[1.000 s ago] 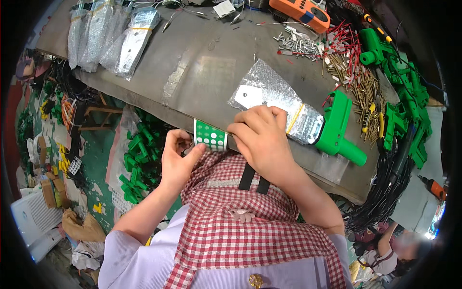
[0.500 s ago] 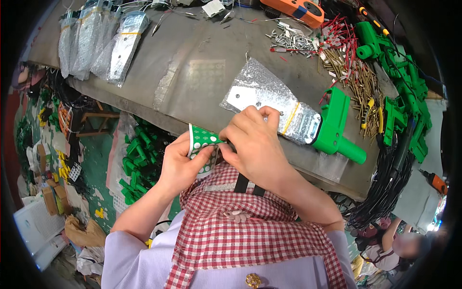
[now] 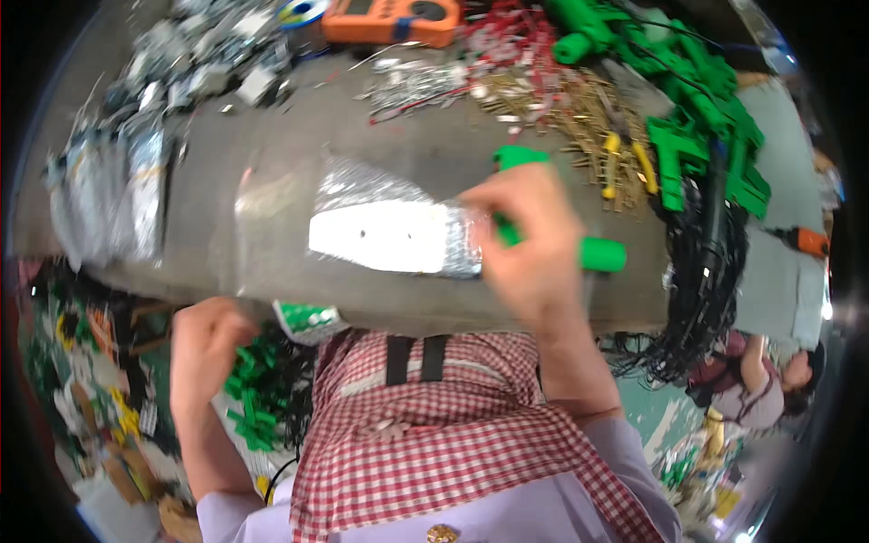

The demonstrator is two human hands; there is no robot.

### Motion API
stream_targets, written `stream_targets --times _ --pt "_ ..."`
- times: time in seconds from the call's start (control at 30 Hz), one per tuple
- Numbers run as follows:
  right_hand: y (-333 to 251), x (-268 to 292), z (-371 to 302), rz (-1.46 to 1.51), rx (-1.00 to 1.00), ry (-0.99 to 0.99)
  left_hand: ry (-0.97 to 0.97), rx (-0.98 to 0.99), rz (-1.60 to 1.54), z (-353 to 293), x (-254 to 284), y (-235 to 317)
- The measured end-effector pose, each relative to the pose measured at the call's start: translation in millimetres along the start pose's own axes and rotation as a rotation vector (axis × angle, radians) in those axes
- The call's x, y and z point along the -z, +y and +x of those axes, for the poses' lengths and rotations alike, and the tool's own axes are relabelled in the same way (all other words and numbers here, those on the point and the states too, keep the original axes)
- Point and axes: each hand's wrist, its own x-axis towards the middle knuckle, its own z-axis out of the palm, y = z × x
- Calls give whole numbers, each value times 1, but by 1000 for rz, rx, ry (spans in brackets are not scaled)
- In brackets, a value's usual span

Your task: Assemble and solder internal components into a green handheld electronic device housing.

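My right hand, smeared by motion, is closed over the neck of a green plastic housing with a round handle stub. A flat white plate in clear bubble wrap extends leftward from it on the table. The hand hides where housing and wrapped plate join. My left hand is raised off the table's near edge at the left, its fingers curled and blurred; whatever is in them, if anything, does not show. A green sheet with white dots is at the table edge between my hands, touched by neither.
Several bubble-wrapped pieces lie at the left. Across the back are grey-white parts, an orange device, metal screws and brass pins. Yellow-handled pliers, green housings and black cables are at the right.
My hands have parted: the left moved left, away from the dotted sheet, and the right moved right onto the green housing. The view has shifted, showing more of the table's back.
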Motion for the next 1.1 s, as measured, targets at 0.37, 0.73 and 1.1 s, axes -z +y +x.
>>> stream_targets --times 0.37,0.73,1.1 --pt "48 71 -14 -82 -189 -162 -144 -833 531 81 -91 120" --pt "87 90 4 74 -147 -413 69 -867 426 76 -100 93" --pt "147 -26 155 -470 -279 -439 66 -754 240 132 -89 117"
